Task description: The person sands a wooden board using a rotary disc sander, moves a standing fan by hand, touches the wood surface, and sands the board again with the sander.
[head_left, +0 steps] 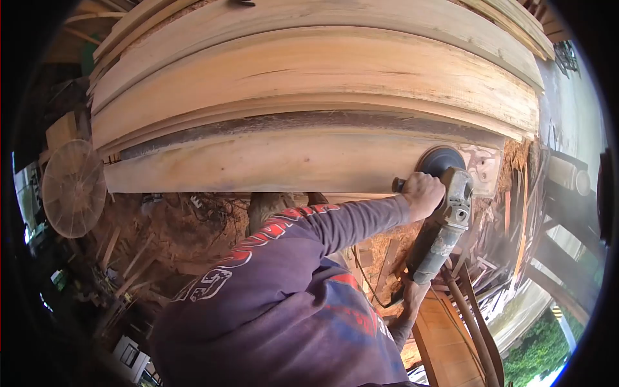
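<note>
My left hand [423,195] is closed around the side handle [398,185] of an angle grinder. The grinder [433,248] has a worn grey body, and its round dark disc [441,160] lies against the right end of a pale wooden plank [277,158]. At the rear of the tool, my right hand [414,293] grips the body, its fingers partly hidden. The plank lies lengthwise across the bench in front of me, with a few small knots showing.
Several wide boards [309,64] lie side by side beyond the plank. A round fan [74,188] stands at the left. Sawdust and wood scraps [174,232] cover the ground. An orange-brown wooden panel [445,335] is near my right arm.
</note>
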A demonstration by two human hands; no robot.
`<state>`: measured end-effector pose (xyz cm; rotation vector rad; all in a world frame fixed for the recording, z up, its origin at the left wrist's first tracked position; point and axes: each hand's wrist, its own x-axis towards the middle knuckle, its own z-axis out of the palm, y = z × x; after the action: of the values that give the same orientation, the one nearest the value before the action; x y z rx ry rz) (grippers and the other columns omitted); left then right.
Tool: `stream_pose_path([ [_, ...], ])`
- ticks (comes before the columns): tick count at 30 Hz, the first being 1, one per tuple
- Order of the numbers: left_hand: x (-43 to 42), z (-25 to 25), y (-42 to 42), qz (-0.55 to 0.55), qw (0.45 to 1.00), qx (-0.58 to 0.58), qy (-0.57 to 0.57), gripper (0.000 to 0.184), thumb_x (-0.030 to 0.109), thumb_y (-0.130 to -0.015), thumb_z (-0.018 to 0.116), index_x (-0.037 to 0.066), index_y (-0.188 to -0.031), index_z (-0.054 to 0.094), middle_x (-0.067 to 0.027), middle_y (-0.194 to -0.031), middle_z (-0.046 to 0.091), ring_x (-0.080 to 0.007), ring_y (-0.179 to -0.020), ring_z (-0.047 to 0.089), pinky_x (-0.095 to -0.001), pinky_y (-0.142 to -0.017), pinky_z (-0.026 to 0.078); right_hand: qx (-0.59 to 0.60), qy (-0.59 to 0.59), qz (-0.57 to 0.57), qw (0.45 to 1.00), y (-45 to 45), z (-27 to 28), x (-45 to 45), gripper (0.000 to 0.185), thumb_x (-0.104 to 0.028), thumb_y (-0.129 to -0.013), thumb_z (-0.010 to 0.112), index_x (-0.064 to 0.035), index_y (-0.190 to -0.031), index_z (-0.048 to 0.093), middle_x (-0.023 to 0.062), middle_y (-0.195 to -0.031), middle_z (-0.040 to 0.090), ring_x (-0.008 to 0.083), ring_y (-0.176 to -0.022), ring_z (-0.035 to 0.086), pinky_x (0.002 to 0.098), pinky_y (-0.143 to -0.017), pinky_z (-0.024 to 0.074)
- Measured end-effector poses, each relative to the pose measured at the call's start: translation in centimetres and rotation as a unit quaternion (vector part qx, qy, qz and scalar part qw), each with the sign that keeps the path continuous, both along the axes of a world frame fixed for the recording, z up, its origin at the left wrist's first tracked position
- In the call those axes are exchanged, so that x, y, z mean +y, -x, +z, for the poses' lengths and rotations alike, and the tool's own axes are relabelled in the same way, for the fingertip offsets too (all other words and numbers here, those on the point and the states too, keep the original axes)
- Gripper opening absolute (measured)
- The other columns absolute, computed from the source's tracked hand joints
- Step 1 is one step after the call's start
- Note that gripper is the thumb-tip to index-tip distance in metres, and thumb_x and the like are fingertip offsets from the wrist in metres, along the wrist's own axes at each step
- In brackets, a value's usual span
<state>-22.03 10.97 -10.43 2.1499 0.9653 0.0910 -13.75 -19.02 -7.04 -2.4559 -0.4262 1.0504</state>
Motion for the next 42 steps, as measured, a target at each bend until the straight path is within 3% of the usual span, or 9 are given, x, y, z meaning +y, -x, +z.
stream_pose_path([
  [3,-0.9,0.4,10.2,0.022,0.998,0.043,0.033,0.011,0.012,-0.076,0.07,0.003,-0.08,0.074,-0.0178,-0.078,0.075,-0.0297,-0.073,0.076,-0.0437,-0.064,0.059,-0.017,0.002,0.061,0.998,5.8,1.1,1.2,0.043,-0.017,-0.072,0.083,0.0103,-0.102,0.069,0.0147,-0.091,0.074,0.0214,-0.084,0.067,0.0386,-0.077,0.0544],
  [6,-3.0,1.3,19.6,0.087,0.991,0.084,0.063,0.016,0.013,-0.074,0.07,0.0,-0.082,0.073,-0.0218,-0.08,0.074,-0.0352,-0.076,0.076,-0.0462,-0.068,0.06,0.041,0.114,0.116,0.986,9.8,0.7,0.8,0.044,-0.023,-0.073,0.085,0.0106,-0.098,0.071,0.0201,-0.093,0.076,0.0211,-0.087,0.07,0.0403,-0.078,0.0554],
  [9,-5.7,1.0,28.2,0.168,0.974,0.102,0.11,0.02,0.016,-0.072,0.072,-0.001,-0.082,0.073,-0.0243,-0.083,0.073,-0.0384,-0.079,0.075,-0.0472,-0.071,0.06,0.004,0.129,0.192,0.973,11.1,-5.5,-3.6,0.042,-0.024,-0.074,0.084,0.0114,-0.091,0.071,0.0228,-0.088,0.076,0.022,-0.085,0.072,0.0416,-0.075,0.0557],
  [11,-7.1,1.0,33.4,0.215,0.963,0.112,0.116,0.021,0.016,-0.072,0.072,-0.002,-0.082,0.072,-0.0258,-0.084,0.073,-0.0396,-0.08,0.074,-0.0488,-0.073,0.06,0.02,0.004,0.293,0.956,16.5,0.7,3.5,0.041,-0.026,-0.075,0.084,0.0109,-0.085,0.071,0.0268,-0.082,0.074,0.0284,-0.082,0.076,0.0426,-0.069,0.0558],
  [15,-8.7,0.8,42.8,0.299,0.941,0.105,0.117,0.024,0.018,-0.071,0.071,-0.003,-0.084,0.071,-0.0277,-0.085,0.072,-0.0407,-0.082,0.074,-0.0499,-0.075,0.06,0.016,0.051,0.362,0.931,22.3,0.1,6.3,0.043,-0.029,-0.075,0.085,0.0105,-0.085,0.071,0.0313,-0.081,0.071,0.0382,-0.086,0.077,0.0442,-0.066,0.0562],
  [23,-9.7,0.0,64.3,0.369,0.918,0.08,0.121,0.022,0.014,-0.067,0.068,-0.003,-0.079,0.073,-0.0285,-0.081,0.071,-0.0428,-0.079,0.073,-0.0508,-0.073,0.059,-0.015,-0.015,0.462,0.887,41.3,-0.7,9.2,0.042,-0.029,-0.076,0.084,0.009,-0.091,0.073,0.031,-0.085,0.072,0.0382,-0.088,0.076,0.0445,-0.069,0.0571],
  [29,-10.9,-0.5,80.1,0.483,0.844,0.133,0.191,0.029,0.028,-0.08,0.075,0.003,-0.096,0.075,-0.0253,-0.098,0.074,-0.0429,-0.093,0.072,-0.0531,-0.081,0.058,0.091,-0.082,0.523,0.843,56.8,-1.3,13.2,0.031,-0.024,-0.083,0.077,0.0034,-0.096,0.075,0.0292,-0.09,0.072,0.0365,-0.096,0.074,0.0416,-0.072,0.0585],
  [37,-10.9,-2.0,92.2,0.565,0.802,0.144,0.133,0.038,0.036,-0.08,0.075,0.006,-0.103,0.075,-0.0252,-0.105,0.072,-0.0474,-0.101,0.067,-0.0542,-0.085,0.054,0.019,-0.046,0.587,0.808,67.8,-2.7,17.1,0.036,-0.019,-0.079,0.072,0.0013,-0.109,0.07,0.0283,-0.092,0.071,0.0463,-0.091,0.07,0.0487,-0.075,0.0578],
  [42,-7.8,-0.5,88.1,0.517,0.827,0.174,0.135,0.041,0.04,-0.078,0.077,0.005,-0.099,0.076,-0.0263,-0.101,0.073,-0.0464,-0.098,0.069,-0.0545,-0.084,0.054,0.016,-0.045,0.546,0.837,64.9,-1.7,17.1,0.036,-0.023,-0.079,0.072,0.0027,-0.103,0.068,0.0313,-0.09,0.071,0.0508,-0.089,0.068,0.0542,-0.078,0.057],
])
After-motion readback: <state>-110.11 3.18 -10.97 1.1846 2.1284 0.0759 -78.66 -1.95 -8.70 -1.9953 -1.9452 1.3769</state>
